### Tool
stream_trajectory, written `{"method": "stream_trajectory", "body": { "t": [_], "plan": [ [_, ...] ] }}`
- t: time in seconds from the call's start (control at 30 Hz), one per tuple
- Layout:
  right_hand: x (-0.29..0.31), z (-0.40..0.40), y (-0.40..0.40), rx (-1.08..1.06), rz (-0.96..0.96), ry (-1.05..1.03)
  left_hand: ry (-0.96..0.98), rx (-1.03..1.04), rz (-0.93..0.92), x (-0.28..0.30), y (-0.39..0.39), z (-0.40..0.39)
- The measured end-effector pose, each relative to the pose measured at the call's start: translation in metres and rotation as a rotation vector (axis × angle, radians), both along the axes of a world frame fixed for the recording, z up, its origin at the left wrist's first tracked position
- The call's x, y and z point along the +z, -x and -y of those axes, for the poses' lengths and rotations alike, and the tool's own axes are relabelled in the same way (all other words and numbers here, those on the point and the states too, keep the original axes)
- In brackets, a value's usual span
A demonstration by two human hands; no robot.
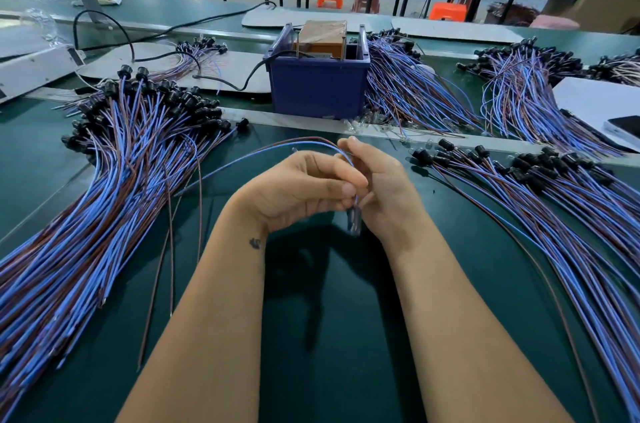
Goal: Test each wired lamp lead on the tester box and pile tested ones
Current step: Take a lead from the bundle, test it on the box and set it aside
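One lamp lead (pixel 313 143) is held above the green desk (pixel 329 318), its blue and brown wires arching left while its dark lamp end (pixel 355 220) hangs blurred between the palms. The left hand (pixel 298 189) pinches the wires with curled fingers; the right hand (pixel 381 182) is curled about the same lead. To test well, probably keep both bare tips free and separate, then carry them to the tester box (pixel 317 76) just ahead, and afterwards lay the lead parallel on the left pile (pixel 114 180), not among the right pile (pixel 554 194).

Matt green table (pixel 329 336); glossy blue plastic bin (pixel 317 87).
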State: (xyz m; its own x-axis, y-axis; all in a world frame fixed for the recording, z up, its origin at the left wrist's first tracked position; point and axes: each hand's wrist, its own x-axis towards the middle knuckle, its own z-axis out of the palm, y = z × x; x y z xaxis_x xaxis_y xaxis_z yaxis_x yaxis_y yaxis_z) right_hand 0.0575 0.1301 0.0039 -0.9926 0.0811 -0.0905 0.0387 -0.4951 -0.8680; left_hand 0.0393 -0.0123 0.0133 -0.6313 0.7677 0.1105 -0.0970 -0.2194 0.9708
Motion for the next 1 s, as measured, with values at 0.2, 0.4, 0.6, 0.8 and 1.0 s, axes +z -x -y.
{"method": "stream_trajectory", "body": {
  "t": [0.2, 0.4, 0.6, 0.8, 1.0],
  "plan": [
    [0.002, -0.001, 0.000, -0.056, -0.003, 0.037, 0.208, -0.096, -0.007, -0.002, 0.000, 0.000],
    [0.003, -0.008, 0.000, 0.029, -0.077, 0.201, 0.144, 0.483, 0.119, -0.001, 0.015, -0.002],
    [0.000, 0.003, -0.003, 0.125, -0.082, -0.345, 0.099, 0.810, 0.125, -0.005, 0.017, -0.006],
    [0.001, 0.012, -0.004, 0.104, -0.084, -0.482, 0.134, 0.853, 0.057, -0.007, 0.017, -0.008],
    [-0.002, 0.014, -0.003, -0.056, -0.074, -0.502, 0.211, 0.796, -0.013, -0.007, 0.009, -0.017]
  ]
}}
